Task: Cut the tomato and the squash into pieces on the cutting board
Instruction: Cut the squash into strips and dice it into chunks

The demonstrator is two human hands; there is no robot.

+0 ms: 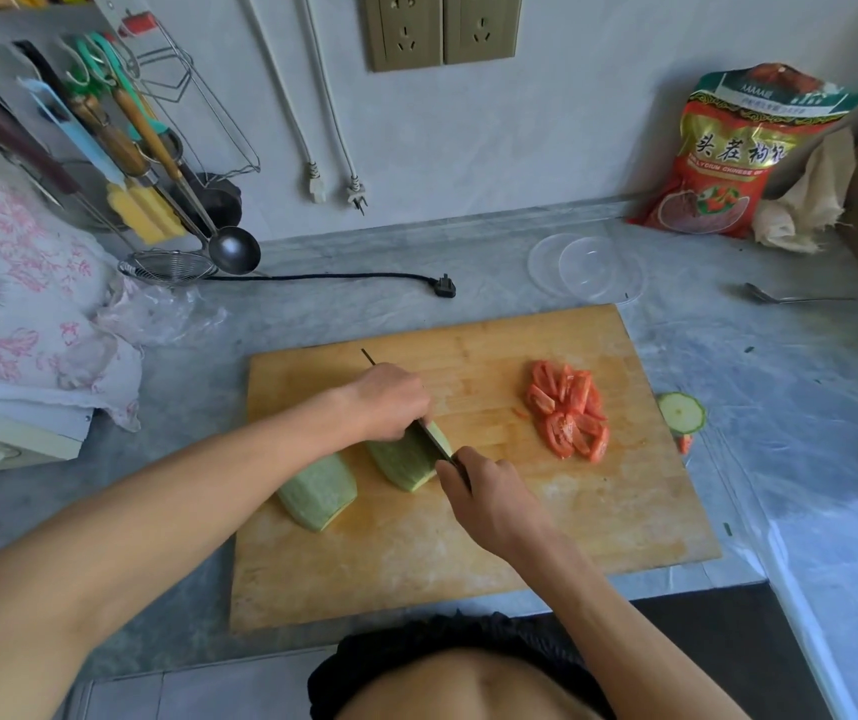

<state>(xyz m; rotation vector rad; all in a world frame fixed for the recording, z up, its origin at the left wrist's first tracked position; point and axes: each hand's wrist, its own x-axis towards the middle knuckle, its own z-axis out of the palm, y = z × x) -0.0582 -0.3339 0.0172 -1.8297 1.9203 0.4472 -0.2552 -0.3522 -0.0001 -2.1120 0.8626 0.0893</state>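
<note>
While the left hand (pixel 390 402) curls over one squash half (pixel 406 457) mid-cutting board (pixel 598 511) to steady it, the right hand (pixel 489 498) grips the knife (pixel 429 436) across it; tomato pieces (pixel 570 410) lie pushed aside toward the board's right edge.

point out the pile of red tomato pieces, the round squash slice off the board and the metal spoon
pile of red cut tomato pieces (pixel 570 410), head view, middle of the pile
round pale green squash slice (pixel 681 413), head view, its cut face
metal spoon (pixel 759 293), head view, its bowl

Home kitchen: hanging ladle (pixel 233 246), countertop (pixel 806 366).
</note>
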